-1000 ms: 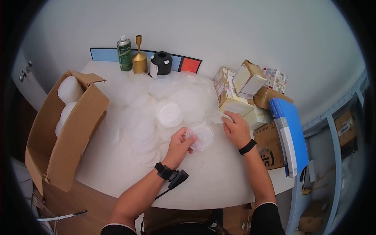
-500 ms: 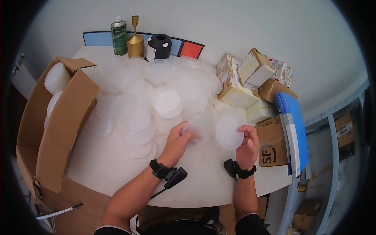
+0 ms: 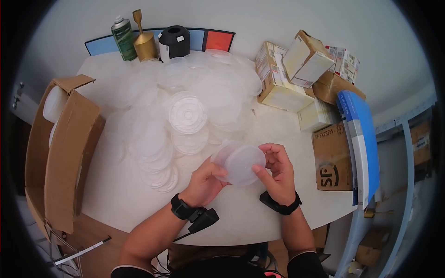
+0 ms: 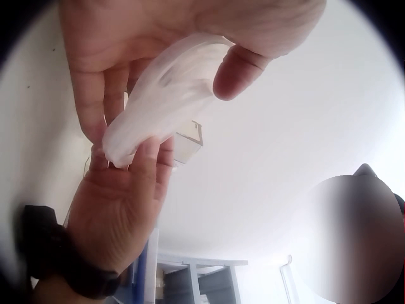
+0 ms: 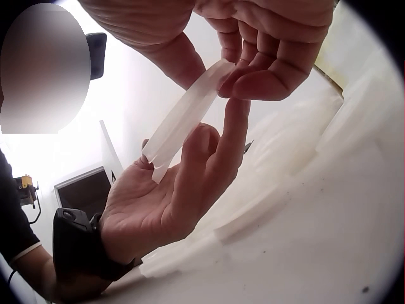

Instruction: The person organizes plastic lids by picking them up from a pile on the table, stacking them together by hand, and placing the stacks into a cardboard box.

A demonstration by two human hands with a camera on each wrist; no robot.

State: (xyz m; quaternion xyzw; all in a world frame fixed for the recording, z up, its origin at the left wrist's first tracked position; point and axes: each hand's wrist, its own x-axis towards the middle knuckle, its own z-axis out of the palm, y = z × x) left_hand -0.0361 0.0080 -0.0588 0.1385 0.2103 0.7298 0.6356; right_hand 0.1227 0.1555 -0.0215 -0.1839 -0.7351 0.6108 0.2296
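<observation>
Left hand [image 3: 204, 184] and right hand [image 3: 278, 176] are each grasping thin translucent plastic over the near part of the table [image 3: 241, 227]: the left is pinching the rear lid [image 3: 222, 154] at its edge, while the right is pinching the front lid [image 3: 244, 167], which is overlapping it. Judging by this overlap, the operator is apparently bringing the two together into a stack, with loose lids [image 3: 187, 113] lying beyond. Next, the work is probably calling for aligned rims and light, even pressure.

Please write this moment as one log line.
left hand, right hand: hold overlapping translucent lids | table: more lids, SF Express carton at right
</observation>
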